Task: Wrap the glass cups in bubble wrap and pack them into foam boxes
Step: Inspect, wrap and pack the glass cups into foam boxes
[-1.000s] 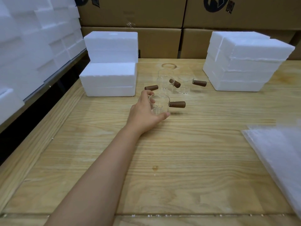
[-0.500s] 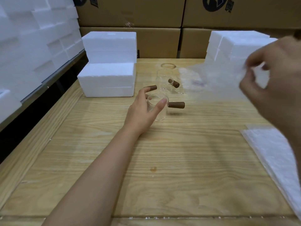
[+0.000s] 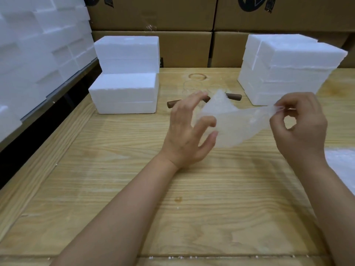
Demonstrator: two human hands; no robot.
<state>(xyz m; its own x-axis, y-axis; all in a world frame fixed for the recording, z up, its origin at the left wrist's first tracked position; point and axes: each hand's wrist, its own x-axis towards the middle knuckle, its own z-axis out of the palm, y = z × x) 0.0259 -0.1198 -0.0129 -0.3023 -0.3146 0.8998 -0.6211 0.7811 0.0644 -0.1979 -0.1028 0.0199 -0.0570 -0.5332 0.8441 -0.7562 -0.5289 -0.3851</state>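
Here the left hand (image 3: 187, 131) hovers above the table (image 3: 240, 198) with its fingers spread and loosely curled. The right hand (image 3: 301, 129) pinches a corner of the wrap (image 3: 236, 127), which hangs between the hands. Foam boxes (image 3: 124, 93) stand behind, with cartons (image 3: 182, 48) beyond them. The cups (image 3: 192, 88) sit on the table just beyond the hands.

Left hand (image 3: 184, 135) no longer grips the glass cup; it is now raised, fingers spread at the left edge of the bubble wrap sheet (image 3: 240, 123). Right hand (image 3: 301, 129) is lower and nearer centre, pinching the sheet's right corner (that cup is no longer in sight).
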